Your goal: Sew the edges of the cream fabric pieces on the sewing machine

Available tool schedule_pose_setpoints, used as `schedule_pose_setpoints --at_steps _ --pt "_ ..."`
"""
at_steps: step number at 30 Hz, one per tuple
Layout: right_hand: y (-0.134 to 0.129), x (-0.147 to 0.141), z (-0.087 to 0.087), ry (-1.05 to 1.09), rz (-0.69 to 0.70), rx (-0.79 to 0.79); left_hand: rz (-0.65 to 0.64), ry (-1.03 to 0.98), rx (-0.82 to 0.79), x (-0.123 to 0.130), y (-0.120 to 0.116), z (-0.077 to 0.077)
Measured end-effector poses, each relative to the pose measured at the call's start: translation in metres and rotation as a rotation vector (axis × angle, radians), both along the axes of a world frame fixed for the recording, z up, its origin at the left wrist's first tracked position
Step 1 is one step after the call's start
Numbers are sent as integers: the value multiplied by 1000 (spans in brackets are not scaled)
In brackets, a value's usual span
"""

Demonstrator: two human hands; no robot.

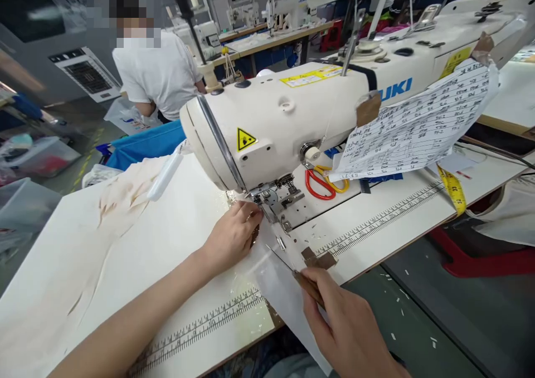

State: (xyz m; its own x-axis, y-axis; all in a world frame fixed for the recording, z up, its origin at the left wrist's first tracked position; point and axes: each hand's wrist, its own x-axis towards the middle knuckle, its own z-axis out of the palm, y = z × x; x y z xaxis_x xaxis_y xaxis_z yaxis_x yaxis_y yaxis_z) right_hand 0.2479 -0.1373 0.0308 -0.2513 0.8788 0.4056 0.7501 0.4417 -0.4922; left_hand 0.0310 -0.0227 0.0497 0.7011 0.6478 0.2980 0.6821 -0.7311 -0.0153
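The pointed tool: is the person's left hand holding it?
No, the right hand grips the pointed tool by its brown handle.

One left hand (232,236), one right hand (345,319), one awl (305,282), one pair of scissors (333,188) (two handle loops), one tape measure (452,190), one handwritten sheet (413,127), one co-worker (152,71).

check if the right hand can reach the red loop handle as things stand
Probably yes: the red loop handle lies uncovered, and nothing seems to stand between it and the right hand. That hand grips a pointed tool, though, so it would likely have to put that down first.
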Motion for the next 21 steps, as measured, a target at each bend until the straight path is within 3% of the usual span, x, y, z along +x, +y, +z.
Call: schedule_pose_setpoints --at_steps 6,14,21 --pt "-13 14 2 -88 19 28 143 -23 37 13 -17 -13" --pt "-6 11 4 -223 25 117 47 -34 1 -2 -21 -15" --pt "-4 8 10 -298 65 77 83 -7 18 0 -22 -20"
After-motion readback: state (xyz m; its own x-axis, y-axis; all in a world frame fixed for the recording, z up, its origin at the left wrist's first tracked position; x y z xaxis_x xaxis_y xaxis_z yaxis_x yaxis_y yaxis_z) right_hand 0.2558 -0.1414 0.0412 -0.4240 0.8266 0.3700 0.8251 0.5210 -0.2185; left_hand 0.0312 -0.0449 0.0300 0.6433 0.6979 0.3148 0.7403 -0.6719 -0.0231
